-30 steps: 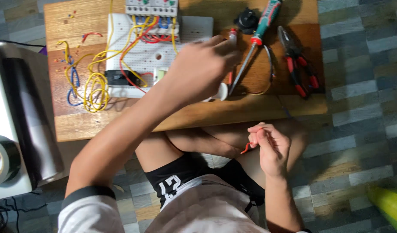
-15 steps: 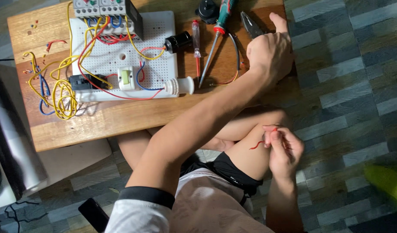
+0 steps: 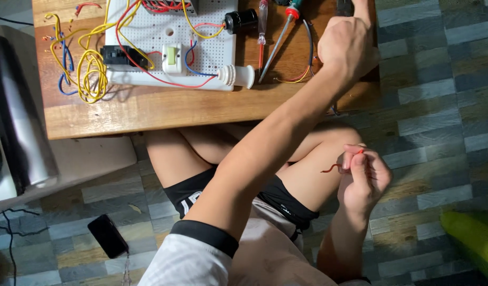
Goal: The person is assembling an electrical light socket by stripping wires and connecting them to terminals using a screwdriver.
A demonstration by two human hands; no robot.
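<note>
Pinching a short red wire (image 3: pixel 334 167) between right hand (image 3: pixel 367 182) fingertips, low over the bent knee. Reaching across with left hand (image 3: pixel 349 46), fist curled at the wooden table's (image 3: pixel 164 108) far right edge beside the screwdrivers (image 3: pixel 278 32); grip contents hidden.

White short-sleeved shirt (image 3: pixel 201 265) with a black cuff band (image 3: pixel 204 237), black shorts (image 3: pixel 286 201), bare legs and forearms

left arm outstretched, hands: left (image 3: pixel 349 47) curled, right (image 3: pixel 365 180) pinching
</note>
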